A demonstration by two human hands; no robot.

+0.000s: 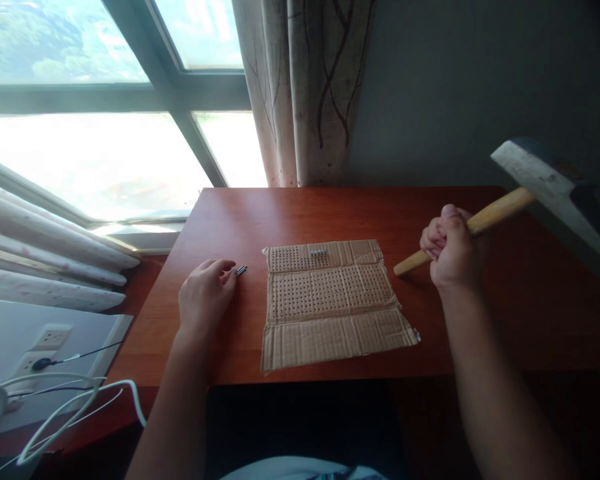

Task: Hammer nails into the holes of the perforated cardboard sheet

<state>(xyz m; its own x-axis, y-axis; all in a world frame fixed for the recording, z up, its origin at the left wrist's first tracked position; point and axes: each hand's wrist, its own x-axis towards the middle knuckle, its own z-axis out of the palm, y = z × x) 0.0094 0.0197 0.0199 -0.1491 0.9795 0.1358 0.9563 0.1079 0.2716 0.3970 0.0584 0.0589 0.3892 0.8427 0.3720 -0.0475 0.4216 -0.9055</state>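
Observation:
My right hand (455, 250) is wrapped around the wooden handle of a hammer (503, 210), raised over the right side of the table with its metal head up and to the right. At the left, my left hand (207, 293) is closed, and a few small silver nails (241, 270) stick out from its fingertips. Between the hands lies a creased sheet of brown cardboard (330, 337), flat on the table. Rows of small holes cover its middle and upper left parts. Near its top edge stands a short row of silver nails (319, 253).
The reddish-brown wooden table (260, 217) stands against a window and a curtain (305, 100), with a dark wall at the right. At the lower left are a wall socket (45, 343) with a black plug and loose white cables (80, 400).

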